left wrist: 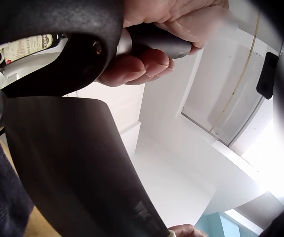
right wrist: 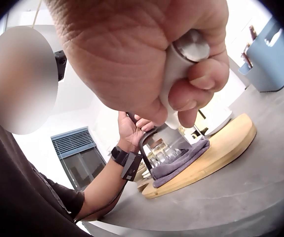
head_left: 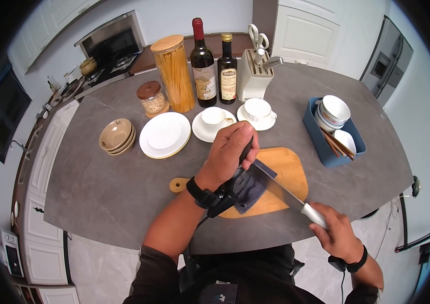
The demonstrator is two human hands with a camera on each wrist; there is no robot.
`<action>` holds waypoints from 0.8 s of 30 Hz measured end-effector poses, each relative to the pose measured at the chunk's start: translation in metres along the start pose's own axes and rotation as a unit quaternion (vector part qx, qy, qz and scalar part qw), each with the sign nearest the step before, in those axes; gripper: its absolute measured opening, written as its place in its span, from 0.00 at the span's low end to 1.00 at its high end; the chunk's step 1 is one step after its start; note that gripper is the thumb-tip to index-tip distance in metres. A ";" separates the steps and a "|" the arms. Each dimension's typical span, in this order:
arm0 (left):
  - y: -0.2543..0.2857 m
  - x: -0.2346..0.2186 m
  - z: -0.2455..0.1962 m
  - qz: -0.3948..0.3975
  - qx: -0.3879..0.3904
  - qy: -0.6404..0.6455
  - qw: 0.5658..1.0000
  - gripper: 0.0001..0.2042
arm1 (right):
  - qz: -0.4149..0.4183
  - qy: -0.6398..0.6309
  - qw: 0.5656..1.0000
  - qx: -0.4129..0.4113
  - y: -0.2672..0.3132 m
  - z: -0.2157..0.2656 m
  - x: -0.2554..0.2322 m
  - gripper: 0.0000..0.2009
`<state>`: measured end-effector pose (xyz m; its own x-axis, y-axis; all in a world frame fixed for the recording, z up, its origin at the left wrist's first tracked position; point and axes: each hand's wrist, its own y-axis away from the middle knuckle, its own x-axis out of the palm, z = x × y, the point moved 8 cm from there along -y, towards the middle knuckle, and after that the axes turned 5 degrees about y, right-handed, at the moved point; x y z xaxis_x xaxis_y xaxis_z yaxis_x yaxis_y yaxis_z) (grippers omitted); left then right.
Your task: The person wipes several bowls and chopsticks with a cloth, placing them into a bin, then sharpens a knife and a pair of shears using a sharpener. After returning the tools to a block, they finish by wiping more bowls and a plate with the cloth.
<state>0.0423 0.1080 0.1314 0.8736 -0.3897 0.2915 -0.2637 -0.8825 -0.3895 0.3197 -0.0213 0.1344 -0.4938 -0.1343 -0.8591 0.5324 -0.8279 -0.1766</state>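
Observation:
My right hand grips the white handle of a broad-bladed kitchen knife, fingers wrapped round it. The blade slants to the upper left in the head view, its far end at a black hand-held knife sharpener. With my left hand I grip the sharpener's black handle. Beneath it lies a folded dark purple-grey cloth, on a wooden cutting board. In the head view, my left hand and wrist strap hide much of the sharpener.
Behind the board stand two white cups on saucers, stacked white plates and brown bowls. Farther back are a pasta jar, two bottles and a knife block. A blue bin holds bowls and chopsticks at right.

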 end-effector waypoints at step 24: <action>-0.001 0.001 -0.001 -0.002 -0.002 0.001 1.000 0.25 | -0.039 -0.013 0.996 -0.075 -0.021 0.036 0.015 0.26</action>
<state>0.0424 0.1079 0.1330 0.8737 -0.3874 0.2941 -0.2625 -0.8846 -0.3855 0.2758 -0.0255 0.1424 -0.5548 -0.0886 -0.8273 0.5878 -0.7454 -0.3144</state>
